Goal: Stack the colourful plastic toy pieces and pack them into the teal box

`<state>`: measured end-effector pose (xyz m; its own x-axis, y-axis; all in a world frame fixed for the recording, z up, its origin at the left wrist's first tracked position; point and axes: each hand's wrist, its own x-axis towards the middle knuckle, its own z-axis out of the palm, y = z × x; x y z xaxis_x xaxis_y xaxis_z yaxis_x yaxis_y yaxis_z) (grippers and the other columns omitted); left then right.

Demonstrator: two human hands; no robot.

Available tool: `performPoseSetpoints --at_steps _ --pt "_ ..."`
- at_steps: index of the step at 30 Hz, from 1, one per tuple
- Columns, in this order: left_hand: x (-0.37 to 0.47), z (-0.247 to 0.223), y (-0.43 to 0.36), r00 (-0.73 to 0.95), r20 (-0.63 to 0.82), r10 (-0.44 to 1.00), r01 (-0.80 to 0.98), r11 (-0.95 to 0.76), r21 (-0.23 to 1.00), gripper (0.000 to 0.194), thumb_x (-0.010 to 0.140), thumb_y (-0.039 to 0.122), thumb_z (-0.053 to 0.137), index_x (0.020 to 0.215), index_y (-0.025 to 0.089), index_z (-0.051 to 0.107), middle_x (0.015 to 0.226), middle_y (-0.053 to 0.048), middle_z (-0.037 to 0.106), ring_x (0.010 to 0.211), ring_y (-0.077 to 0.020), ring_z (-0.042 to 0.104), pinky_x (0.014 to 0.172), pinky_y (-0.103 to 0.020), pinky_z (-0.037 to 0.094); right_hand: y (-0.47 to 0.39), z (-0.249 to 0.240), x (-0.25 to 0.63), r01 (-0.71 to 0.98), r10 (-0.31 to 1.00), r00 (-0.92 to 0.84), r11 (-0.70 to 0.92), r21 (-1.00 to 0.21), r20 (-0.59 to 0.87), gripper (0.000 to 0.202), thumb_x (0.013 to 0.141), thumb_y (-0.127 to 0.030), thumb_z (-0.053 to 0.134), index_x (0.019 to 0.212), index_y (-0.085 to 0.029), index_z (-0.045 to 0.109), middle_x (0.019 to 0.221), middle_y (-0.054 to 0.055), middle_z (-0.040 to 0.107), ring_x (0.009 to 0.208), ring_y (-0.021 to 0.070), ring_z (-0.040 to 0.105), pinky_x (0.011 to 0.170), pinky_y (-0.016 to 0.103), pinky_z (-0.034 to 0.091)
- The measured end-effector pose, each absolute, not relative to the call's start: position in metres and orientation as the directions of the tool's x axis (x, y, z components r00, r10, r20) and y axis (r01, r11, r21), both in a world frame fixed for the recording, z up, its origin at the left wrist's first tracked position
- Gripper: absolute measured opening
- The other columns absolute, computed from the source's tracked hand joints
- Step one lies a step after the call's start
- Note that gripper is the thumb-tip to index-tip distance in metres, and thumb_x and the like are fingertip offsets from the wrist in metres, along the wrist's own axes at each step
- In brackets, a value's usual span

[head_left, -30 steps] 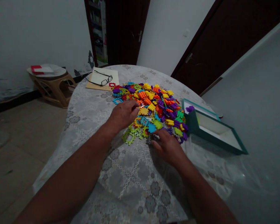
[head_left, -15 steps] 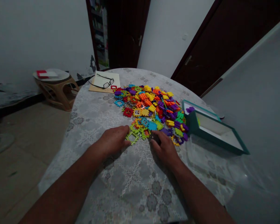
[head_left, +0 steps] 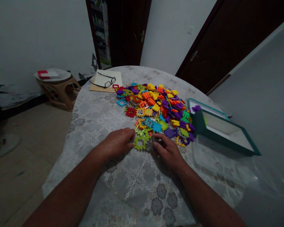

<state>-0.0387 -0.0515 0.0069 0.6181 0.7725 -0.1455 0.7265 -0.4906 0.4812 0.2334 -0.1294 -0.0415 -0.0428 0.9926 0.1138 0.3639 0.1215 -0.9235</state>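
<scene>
Your lime-green frame lies flat on the counter, just short of the pile. Your left hand is at its left, thumb and fingers bent towards its edge; whether they press on it, you can't tell from here. Your right hand is curled to the frame's right, beside a dim grey piece, and shadow hides whether it grips anything. Expect the frame to be light, stiff plastic, a little slick; pinch it by two opposite toothed sides and don't lever the thin rim. Compared with half a second ago, the frame sits slightly nearer you and more to the right, and your right fingers look looser. Beyond the frame spreads the colourful pile; farther left past it lie the glasses.
</scene>
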Motion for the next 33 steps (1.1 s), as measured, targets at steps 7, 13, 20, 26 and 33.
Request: performPoseSetpoints --at_steps 7,13,20,26,33 --pt "-0.037 0.012 -0.056 0.657 -0.125 0.744 0.683 -0.517 0.516 0.021 0.096 0.024 0.071 0.116 0.025 0.066 0.121 -0.006 0.075 0.109 -0.0262 0.069 0.09 -0.036 0.05 -0.136 -0.041 0.218 0.489 0.97 -0.129 0.245 -0.837 0.208 0.034 0.104 -0.026 0.069 0.138 -0.026 0.076 0.127 0.009 0.081 0.096 0.0218 0.077 0.08 0.033 0.065" --pt "-0.02 0.015 -0.064 0.701 -0.163 0.694 0.683 -0.588 0.434 0.036 0.097 0.028 0.078 0.131 0.026 0.067 0.139 -0.01 0.069 0.126 -0.0307 0.068 0.102 -0.04 0.055 -0.132 -0.034 0.232 0.529 0.959 -0.066 0.269 -0.805 0.276 0.029 0.106 -0.028 0.066 0.131 -0.027 0.08 0.123 0.007 0.083 0.107 0.0249 0.078 0.096 0.038 0.062" --pt "-0.015 0.013 -0.064 0.682 -0.156 0.715 0.693 -0.563 0.451 0.035 0.096 0.028 0.079 0.125 0.026 0.058 0.136 -0.01 0.071 0.122 -0.0304 0.068 0.099 -0.041 0.053 -0.127 -0.034 0.251 0.523 0.983 0.003 0.153 -0.838 0.182 0.031 0.107 -0.036 0.065 0.13 -0.024 0.081 0.099 0.005 0.079 0.079 0.0199 0.071 0.072 0.031 0.055" --pt "-0.019 -0.008 -0.058 0.69 -0.089 0.719 0.623 -0.526 0.578 0.033 0.097 0.026 0.074 0.121 0.028 0.052 0.119 -0.006 0.075 0.105 -0.0264 0.07 0.086 -0.035 0.049 -0.128 -0.038 0.236 0.435 0.988 -0.082 0.151 -0.888 0.129 0.032 0.107 -0.034 0.063 0.134 -0.023 0.076 0.096 0.002 0.08 0.073 0.0178 0.071 0.069 0.029 0.057" --pt "-0.022 -0.014 -0.058 0.747 -0.013 0.664 0.522 -0.576 0.629 0.024 0.098 0.023 0.072 0.116 0.028 0.058 0.116 -0.005 0.075 0.105 -0.0258 0.07 0.089 -0.035 0.05 -0.13 -0.034 0.225 0.595 0.883 -0.237 0.462 -0.658 0.405 0.024 0.107 -0.024 0.066 0.13 -0.025 0.073 0.116 0.009 0.082 0.103 0.0242 0.077 0.093 0.038 0.062"
